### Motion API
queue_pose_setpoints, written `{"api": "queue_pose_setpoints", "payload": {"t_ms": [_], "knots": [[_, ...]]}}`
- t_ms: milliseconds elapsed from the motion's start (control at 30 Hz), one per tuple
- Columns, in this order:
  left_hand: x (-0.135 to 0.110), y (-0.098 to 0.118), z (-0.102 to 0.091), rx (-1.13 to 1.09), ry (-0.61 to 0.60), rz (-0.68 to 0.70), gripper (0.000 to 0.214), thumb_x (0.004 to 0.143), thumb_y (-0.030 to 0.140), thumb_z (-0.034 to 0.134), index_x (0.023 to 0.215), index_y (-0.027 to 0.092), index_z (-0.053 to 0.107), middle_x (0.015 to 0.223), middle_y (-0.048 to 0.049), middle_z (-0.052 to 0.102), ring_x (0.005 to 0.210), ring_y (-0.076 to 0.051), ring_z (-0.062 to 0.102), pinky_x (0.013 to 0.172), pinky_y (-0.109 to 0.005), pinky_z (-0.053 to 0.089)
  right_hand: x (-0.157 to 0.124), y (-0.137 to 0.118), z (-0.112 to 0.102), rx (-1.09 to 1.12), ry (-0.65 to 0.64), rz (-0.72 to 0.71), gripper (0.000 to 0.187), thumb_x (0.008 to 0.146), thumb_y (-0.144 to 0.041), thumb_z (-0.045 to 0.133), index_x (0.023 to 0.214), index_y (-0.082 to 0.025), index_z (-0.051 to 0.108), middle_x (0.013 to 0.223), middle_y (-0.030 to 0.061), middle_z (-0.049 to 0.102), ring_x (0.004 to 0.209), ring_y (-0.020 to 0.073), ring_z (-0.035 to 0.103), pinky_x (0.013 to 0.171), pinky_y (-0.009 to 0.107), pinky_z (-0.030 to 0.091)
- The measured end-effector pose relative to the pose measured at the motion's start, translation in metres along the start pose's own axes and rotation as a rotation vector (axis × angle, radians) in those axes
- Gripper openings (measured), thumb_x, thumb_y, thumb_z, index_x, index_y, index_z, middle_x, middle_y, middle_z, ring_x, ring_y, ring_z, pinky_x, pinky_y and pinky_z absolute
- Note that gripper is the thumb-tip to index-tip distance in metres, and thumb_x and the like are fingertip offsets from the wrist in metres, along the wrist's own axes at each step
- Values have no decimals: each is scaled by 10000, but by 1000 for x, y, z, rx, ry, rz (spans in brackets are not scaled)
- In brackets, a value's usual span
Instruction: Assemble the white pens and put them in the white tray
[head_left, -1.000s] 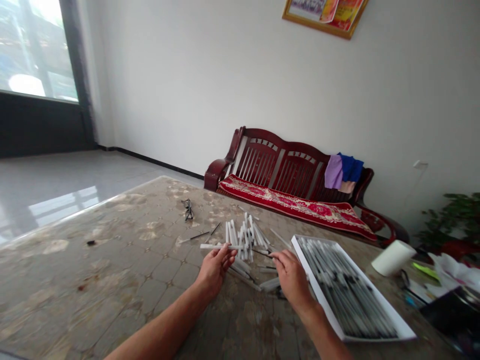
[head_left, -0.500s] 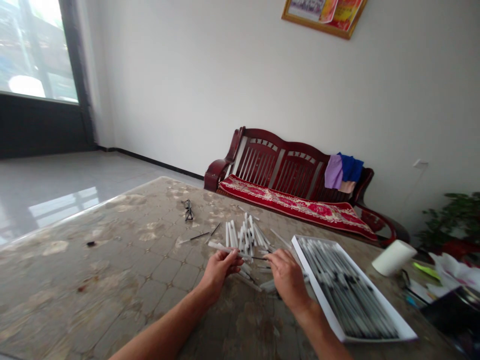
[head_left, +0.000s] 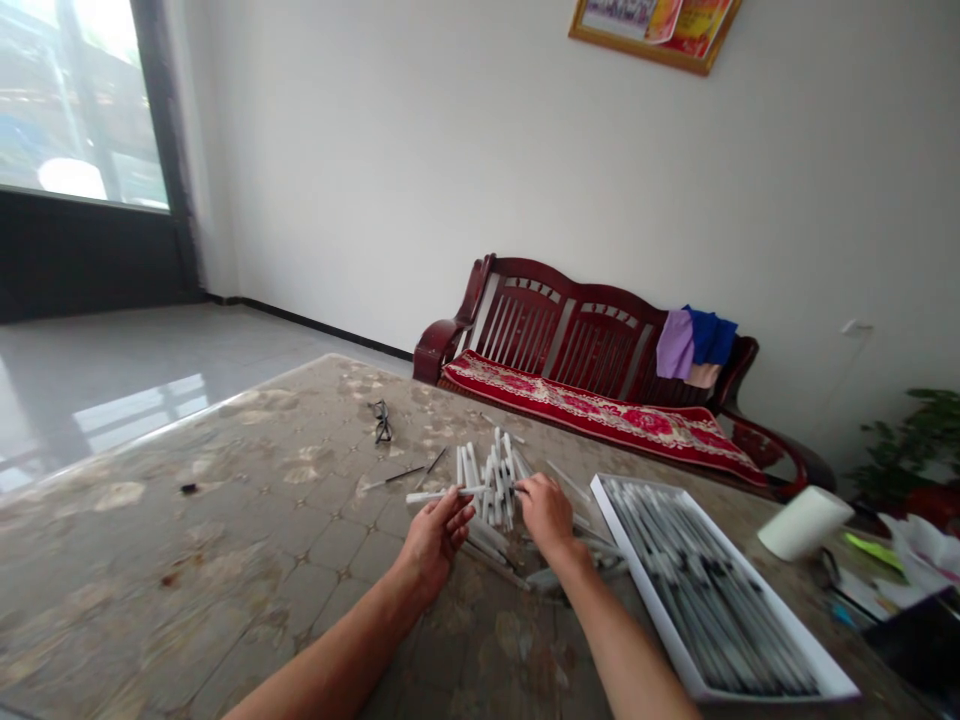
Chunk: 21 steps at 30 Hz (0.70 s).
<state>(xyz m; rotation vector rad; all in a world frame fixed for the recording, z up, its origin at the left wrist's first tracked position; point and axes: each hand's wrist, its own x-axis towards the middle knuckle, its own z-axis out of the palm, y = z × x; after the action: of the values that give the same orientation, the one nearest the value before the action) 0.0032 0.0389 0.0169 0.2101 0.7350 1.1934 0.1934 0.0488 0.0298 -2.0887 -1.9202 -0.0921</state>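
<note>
Left hand (head_left: 435, 545) half curled, fingers closed around a white tube (head_left: 431, 496) lying nearly level, its far end at the heap (head_left: 491, 490) of similar tubes. Right hand (head_left: 546, 515) partly closed, fingertips down at the right side of that heap; any hold on a tube impossible to tell from this view. Heap on the table (head_left: 225, 560), just ahead of and between both hands, tubes leaning and crossed, many nearly upright. More loose tubes (head_left: 491, 555) scattered beneath and just right of the heap, near both wrists. Just right of the right hand, a white tray (head_left: 645, 590) lying flat, packed with long rows of tubes (head_left: 712, 590) with dark markings. Left of the heap, thin dark rods (head_left: 405, 473) on the tabletop; farther on, a pair of glasses (head_left: 382, 420), folded or nearly so. Beyond the tray, a pale paper roll (head_left: 806, 522) on its side. Past the far table edge, a dark wooden bench (head_left: 525, 310) with a red cushion (head_left: 600, 420) and cloths (head_left: 694, 345) over one end, below a framed picture (head_left: 652, 25).
</note>
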Motion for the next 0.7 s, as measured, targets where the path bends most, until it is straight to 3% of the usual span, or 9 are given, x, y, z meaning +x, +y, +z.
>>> {"api": "queue_pose_setpoints", "payload": {"t_ms": [133, 333, 533, 700], "knots": [[2, -1, -2, 12, -13, 12, 61, 886, 161, 621, 833, 136, 607, 703, -14, 717, 483, -78, 662, 397, -139, 497, 7, -9, 7, -129, -35, -28, 216, 864, -214, 593, 1010, -287, 734, 1046, 30, 687, 1002, 199, 579, 815, 262, 410], [2, -3, 0, 38, -1, 5, 79, 879, 164, 633, 817, 140, 590, 728, -29, 723, 474, -79, 657, 387, -139, 485, 1, -13, 7, -142, -40, -73, 181, 867, -227, 577, 934, -267, 740, 1007, 32, 699, 992, 203, 584, 797, 270, 403], [1, -3, 0, 24, -9, 13, 79, 889, 150, 617, 814, 133, 594, 707, -30, 721, 455, -69, 639, 373, -128, 470, 2, -16, 12, -129, -33, 97, 173, 847, -239, 576, 974, -231, 694, 1030, 54, 689, 1013, 209, 599, 768, 273, 410], [-1, -2, 1, 26, -10, 7, 83, 885, 157, 627, 811, 133, 599, 705, -27, 718, 450, -65, 632, 369, -126, 465, 3, -10, 14, -138, -56, 67, 172, 856, -223, 545, 951, -234, 688, 1038, 64, 684, 1014, 219, 605, 771, 279, 413]]}}
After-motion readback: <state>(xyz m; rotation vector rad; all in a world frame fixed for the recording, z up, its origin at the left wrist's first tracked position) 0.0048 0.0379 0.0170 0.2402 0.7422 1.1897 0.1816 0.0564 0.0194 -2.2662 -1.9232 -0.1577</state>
